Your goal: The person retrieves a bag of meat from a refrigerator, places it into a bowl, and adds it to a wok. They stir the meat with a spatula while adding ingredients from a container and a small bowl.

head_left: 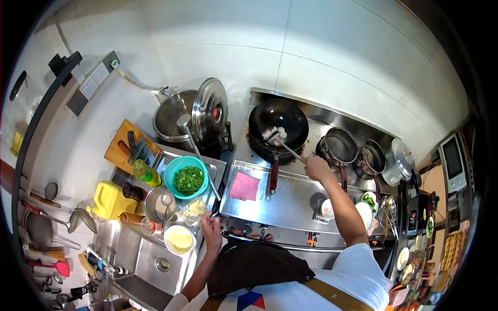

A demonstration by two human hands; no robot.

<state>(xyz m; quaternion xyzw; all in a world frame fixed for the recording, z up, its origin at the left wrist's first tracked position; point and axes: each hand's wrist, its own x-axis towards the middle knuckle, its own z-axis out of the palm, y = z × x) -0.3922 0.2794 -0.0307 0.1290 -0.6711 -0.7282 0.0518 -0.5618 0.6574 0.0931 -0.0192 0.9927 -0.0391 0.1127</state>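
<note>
A black wok (pixel 282 111) with a wooden handle sits on the left burner of the stove. Pale food pieces (pixel 276 136) lie in its lower left part, touched by the head of a ladle. My right hand (pixel 316 167), right of the wok, is closed round the ladle's handle (pixel 291 151). Near the counter's edge, my left hand (pixel 211 230) is by a dark handle end (pixel 216 206); its fingers are partly hidden, and I cannot make out whether it grips that handle. Just left of it stands a white bowl (pixel 179 240) of yellow food.
A pink cloth (pixel 244 186) lies on the stove's front. Two pans (pixel 340 146) and a lidded pot (pixel 399 160) stand to the right. On the left are a teal bowl (pixel 189 177) of chopped greens, a large open pot (pixel 174 116), a knife block (pixel 147 153) and a sink (pixel 148 259).
</note>
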